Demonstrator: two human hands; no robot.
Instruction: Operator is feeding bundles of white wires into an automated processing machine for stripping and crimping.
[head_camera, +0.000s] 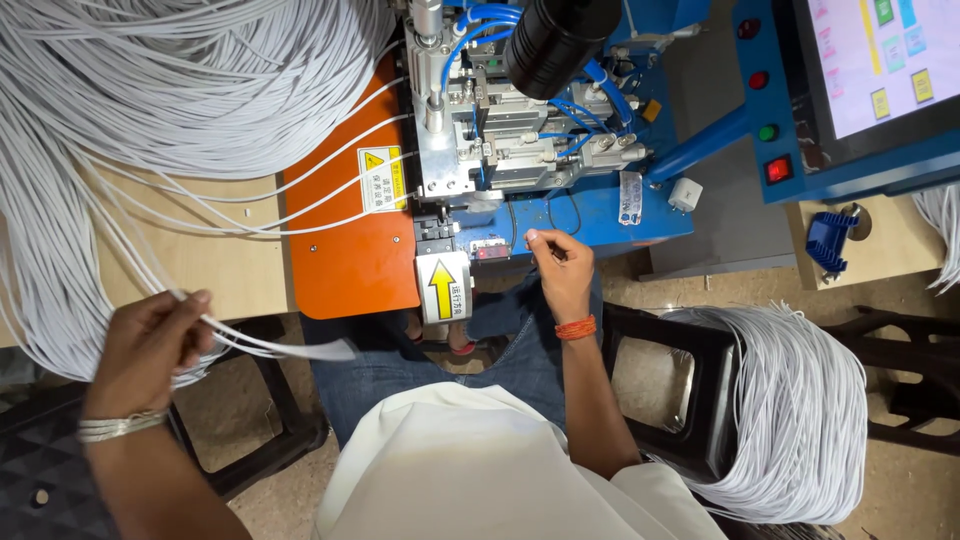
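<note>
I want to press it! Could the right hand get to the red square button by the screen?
Probably yes. The right hand is raised near the blue machine, and nothing blocks the open space between it and the red square button, further right.

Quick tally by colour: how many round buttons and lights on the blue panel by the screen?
Red buttons: 2 (second is darker)
Green button: 1
Total: 3, not counting the square red switch below.

A wire heap (150, 90) lies left of the machine (520, 140), a wire bundle (790, 410) right of the person's lap.
</note>
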